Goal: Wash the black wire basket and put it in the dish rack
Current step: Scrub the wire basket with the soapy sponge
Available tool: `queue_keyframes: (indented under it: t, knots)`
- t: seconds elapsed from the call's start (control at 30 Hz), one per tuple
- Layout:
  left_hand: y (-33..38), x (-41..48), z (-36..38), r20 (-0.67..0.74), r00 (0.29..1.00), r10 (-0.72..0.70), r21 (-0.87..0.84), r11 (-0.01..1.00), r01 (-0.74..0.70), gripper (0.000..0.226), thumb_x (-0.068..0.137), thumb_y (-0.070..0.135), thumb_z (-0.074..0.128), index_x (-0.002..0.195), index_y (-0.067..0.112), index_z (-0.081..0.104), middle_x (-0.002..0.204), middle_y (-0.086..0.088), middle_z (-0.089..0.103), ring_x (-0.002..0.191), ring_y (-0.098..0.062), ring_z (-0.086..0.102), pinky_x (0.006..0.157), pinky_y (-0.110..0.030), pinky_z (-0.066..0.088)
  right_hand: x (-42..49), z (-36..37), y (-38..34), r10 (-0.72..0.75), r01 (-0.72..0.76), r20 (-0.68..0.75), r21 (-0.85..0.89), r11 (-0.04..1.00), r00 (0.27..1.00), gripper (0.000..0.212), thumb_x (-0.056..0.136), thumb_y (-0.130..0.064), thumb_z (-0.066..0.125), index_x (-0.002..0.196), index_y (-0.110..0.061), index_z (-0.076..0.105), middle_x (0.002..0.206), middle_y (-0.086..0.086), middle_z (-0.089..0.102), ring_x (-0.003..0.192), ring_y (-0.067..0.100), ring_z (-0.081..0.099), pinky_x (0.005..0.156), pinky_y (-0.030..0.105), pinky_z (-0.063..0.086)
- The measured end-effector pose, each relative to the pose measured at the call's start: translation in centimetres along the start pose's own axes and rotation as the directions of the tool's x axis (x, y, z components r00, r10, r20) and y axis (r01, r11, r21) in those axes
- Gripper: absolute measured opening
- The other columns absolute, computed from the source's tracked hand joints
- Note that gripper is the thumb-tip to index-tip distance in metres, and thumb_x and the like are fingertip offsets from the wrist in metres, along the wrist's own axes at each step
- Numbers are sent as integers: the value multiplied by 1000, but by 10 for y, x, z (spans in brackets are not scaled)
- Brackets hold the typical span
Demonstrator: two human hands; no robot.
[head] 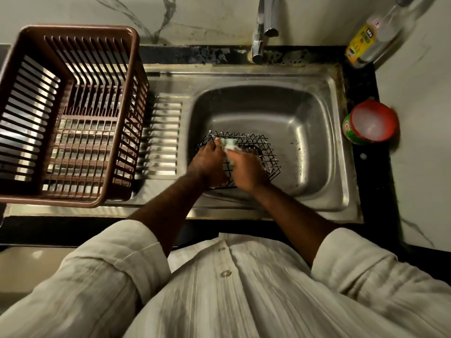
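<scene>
Black wire basket (264,152) low in sink (317,123), both hands gripping

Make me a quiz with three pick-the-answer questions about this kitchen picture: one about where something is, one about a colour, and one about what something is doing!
1. Where is the wire basket?
A. In the dish rack
B. In the sink
C. On the floor

2. What colour is the dish rack?
A. Brown
B. Blue
C. White

3. What is the right hand doing?
A. Turning the tap
B. Resting empty on the counter
C. Pressing a soapy sponge on the basket

Answers:
1. B, it sits in the sink bowl.
2. A, its bars are brown.
3. C, the sponge is at its fingers while the left hand steadies the basket.
</scene>
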State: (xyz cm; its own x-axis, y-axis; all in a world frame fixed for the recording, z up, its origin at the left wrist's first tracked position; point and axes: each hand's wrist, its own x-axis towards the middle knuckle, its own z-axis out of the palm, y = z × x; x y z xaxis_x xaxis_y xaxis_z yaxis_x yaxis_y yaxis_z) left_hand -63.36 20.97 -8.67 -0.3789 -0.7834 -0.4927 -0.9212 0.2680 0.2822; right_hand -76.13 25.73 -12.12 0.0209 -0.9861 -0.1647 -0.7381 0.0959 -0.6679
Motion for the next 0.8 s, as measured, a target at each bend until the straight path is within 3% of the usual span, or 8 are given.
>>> queue_keyframes:
  t: [0.1,0.23,0.33,0.4,0.47,0.57,0.67,0.8]
  knots:
    - [-1,3,-3,37,999,-4,19,1000,3,120,73,35,81,156,-6,5,157,-26,25,139,-42,36,112,-41,35,-8,6,-8,-74,73,-14,-55,996,997,58,86,10,49,139,-13,55,133,13,64,111,32,65,93,43,57]
    - [0,6,-6,86,996,-7,55,998,3,124,75,38,84,157,-3,1,158,-26,21,142,-43,31,116,-44,32,-12,-5,33,-109,125,61,-395,910,992,35,106,-18,38,135,-16,58,130,9,62,108,27,61,86,37,48]
    - [0,7,-8,118,993,-21,59,998,14,126,75,39,84,157,-2,-2,160,-27,18,144,-43,26,118,-44,29,-15,-17,65,87,-89,-25,-438,895,996,44,108,-42,25,124,-24,63,122,2,63,99,19,54,81,35,39]
    - [1,9,-9,126,992,-30,61,998,22,126,76,39,84,157,-2,-3,160,-27,17,145,-44,25,118,-44,28,-14,-26,75,264,-256,-38,-409,876,964,36,107,-27,30,123,-16,60,131,10,62,108,30,59,86,37,46]
    - [1,10,-10,138,990,-43,64,997,35,126,76,39,84,157,-1,-4,160,-28,16,145,-44,25,118,-45,28,-12,-30,74,334,-332,-62,-374,866,940,31,101,-10,37,123,-11,59,130,18,62,114,37,60,89,39,50]
    - [1,14,-11,158,985,-62,63,997,53,128,74,41,85,157,1,-5,161,-28,14,146,-45,22,119,-46,28,-11,-31,54,405,-410,-72,-256,876,911,32,98,-3,45,124,-9,63,120,18,65,105,34,64,77,33,49]
    - [3,16,-11,163,984,-71,67,996,61,125,77,40,82,157,1,-5,160,-30,13,146,-46,22,119,-45,27,-14,-21,24,310,-311,-42,-234,921,950,34,97,-2,49,128,-11,62,113,15,69,97,30,67,71,31,51]
    - [0,17,-7,146,987,-60,47,997,54,123,77,43,81,157,-2,-2,157,-31,20,143,-47,26,116,-46,30,-28,-3,-13,68,-67,2,-158,985,998,41,94,3,45,129,-10,62,117,12,68,99,30,67,81,36,57]
